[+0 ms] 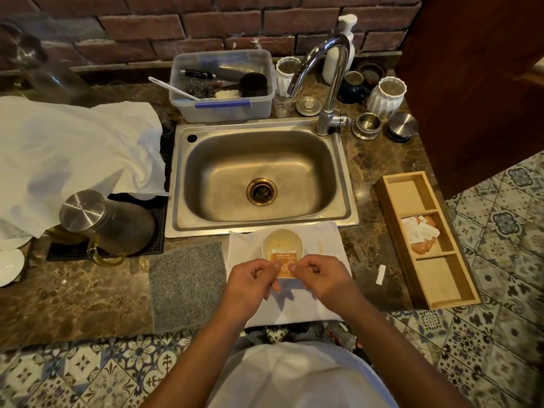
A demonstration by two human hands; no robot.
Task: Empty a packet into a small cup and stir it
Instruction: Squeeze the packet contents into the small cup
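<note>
A small white cup point(282, 240) stands on a white cloth point(323, 240) in front of the sink; pale liquid shows inside it. An orange and white packet point(285, 262) hangs over the cup's near rim. My left hand point(253, 278) pinches the packet's left edge and my right hand point(321, 275) pinches its right edge, fingers curled. A thin wooden stick point(320, 248) lies on the cloth just right of the cup.
The steel sink point(259, 178) and tap point(326, 83) lie beyond the cup. A wooden compartment tray point(424, 237) holding packets sits right, with a torn white strip point(381, 274) beside it. A grey mat point(187, 285) and a lidded glass jug point(106, 222) are left.
</note>
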